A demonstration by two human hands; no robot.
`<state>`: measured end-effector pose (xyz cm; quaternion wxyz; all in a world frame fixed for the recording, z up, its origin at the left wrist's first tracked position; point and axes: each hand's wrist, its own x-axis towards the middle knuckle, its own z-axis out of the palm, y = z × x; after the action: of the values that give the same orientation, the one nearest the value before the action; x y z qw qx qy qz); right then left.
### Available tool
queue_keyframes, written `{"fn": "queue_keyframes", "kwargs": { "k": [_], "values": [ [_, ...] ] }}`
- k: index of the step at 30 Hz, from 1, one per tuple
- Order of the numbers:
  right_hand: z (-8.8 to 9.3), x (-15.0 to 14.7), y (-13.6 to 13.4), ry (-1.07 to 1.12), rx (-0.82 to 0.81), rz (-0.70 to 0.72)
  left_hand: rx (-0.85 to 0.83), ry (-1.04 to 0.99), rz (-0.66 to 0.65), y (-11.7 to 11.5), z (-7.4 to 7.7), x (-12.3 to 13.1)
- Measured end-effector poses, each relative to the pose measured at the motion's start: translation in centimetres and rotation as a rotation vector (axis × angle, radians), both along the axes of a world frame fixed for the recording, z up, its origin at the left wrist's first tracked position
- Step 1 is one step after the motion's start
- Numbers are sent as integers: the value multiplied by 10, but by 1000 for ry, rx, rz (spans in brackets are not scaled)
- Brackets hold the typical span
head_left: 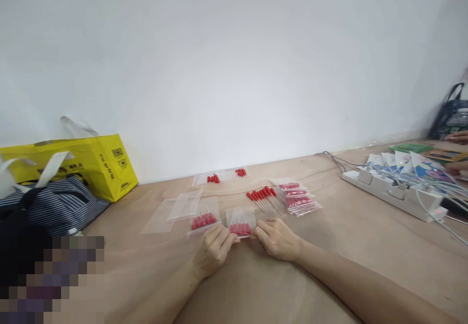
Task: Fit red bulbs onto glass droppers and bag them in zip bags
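Observation:
A small clear zip bag (240, 216) lies in front of me with several red-tipped sticks inside, tips toward me. My left hand (215, 246) pinches its near left corner, and my right hand (276, 238) pinches the near right corner. Beside my left hand, another bag (204, 216) holds red-tipped sticks. Flat, see-through bags (185, 204) overlap to its left. Loose red-tipped sticks (261, 194) lie fanned out beyond my right hand, next to a pile of filled bags (298, 198).
Near the wall, more red-tipped pieces (213, 179) lie on clear plastic. A yellow bag (109, 168) and striped bag (62, 202) stand left. A power strip (395, 190) with cables lies right, before picture cards (420, 165). Another person's hands (458, 137) show at the right edge.

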<state>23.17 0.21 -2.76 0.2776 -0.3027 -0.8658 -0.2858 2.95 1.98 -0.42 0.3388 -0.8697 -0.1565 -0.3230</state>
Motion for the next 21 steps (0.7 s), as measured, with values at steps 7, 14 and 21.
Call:
{"fn": "queue_keyframes", "kwargs": {
  "k": [7,14,21],
  "values": [
    [-8,15,7,149,-91,-68,-591,-253,1,0,2,-8],
    [-6,14,7,170,-244,-102,-1881,-1007,124,6,14,26],
    [8,16,-2,160,-480,-86,-1746,-1078,238,44,28,13]
  ]
}}
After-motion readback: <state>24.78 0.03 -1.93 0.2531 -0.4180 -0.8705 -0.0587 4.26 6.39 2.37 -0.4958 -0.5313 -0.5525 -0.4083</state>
